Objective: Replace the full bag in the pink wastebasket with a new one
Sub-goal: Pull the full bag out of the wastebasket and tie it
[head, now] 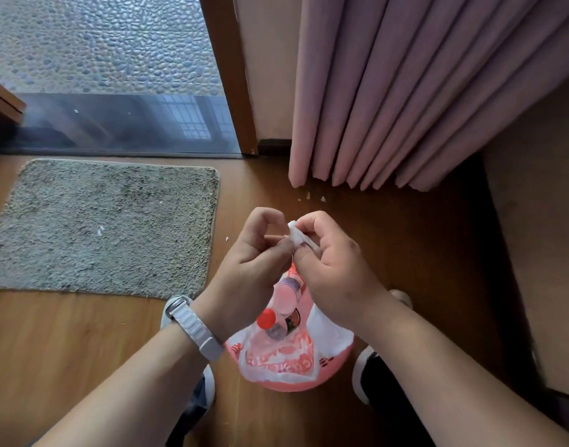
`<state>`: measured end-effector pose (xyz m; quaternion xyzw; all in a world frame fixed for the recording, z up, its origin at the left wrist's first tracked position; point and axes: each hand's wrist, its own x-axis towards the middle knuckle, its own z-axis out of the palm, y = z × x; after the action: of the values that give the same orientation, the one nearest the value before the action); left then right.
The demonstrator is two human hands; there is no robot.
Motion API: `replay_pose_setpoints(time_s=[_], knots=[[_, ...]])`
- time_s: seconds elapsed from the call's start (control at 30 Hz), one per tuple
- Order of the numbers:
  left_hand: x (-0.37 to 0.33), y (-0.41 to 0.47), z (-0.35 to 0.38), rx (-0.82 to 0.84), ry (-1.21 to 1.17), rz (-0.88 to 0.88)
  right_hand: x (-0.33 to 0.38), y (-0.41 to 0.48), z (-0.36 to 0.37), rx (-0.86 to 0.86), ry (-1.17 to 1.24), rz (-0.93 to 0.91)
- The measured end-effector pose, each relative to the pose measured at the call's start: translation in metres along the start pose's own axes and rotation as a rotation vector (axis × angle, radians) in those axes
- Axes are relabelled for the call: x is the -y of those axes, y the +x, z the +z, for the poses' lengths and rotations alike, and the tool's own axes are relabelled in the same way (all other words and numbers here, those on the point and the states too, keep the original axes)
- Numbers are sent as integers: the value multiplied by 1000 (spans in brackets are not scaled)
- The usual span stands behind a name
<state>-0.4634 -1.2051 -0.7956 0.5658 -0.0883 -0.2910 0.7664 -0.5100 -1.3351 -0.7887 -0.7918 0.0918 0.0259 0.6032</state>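
The pink wastebasket (286, 383) stands on the wooden floor between my feet. A white plastic bag with red print (278, 356) lines it and holds bottles, one with a red cap (266, 317). Both hands are raised above the basket, close together. My right hand (331, 269) pinches the bag's twisted white handles (296, 235). My left hand (254, 253) has its fingertips closed on the same bunched plastic. A white watch strap circles my left wrist.
A grey doormat (105, 227) lies to the left before a dark threshold and a glass door. Pink curtains (421, 101) hang at the right, ending just above the floor. My shoes (365, 379) flank the basket. Small white scraps lie under the curtain.
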Motion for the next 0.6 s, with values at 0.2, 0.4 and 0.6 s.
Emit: replay_pose_setpoints(time_s=[0.2, 0.4, 0.6], knots=[[1, 0, 5, -5, -28, -69, 4, -7, -7, 64, 2, -5], [0, -2, 1, 27, 99, -128, 2, -8, -8, 85, -50, -22], [4, -1, -3, -29, 206, -71, 3, -5, -5, 83, -23, -7]])
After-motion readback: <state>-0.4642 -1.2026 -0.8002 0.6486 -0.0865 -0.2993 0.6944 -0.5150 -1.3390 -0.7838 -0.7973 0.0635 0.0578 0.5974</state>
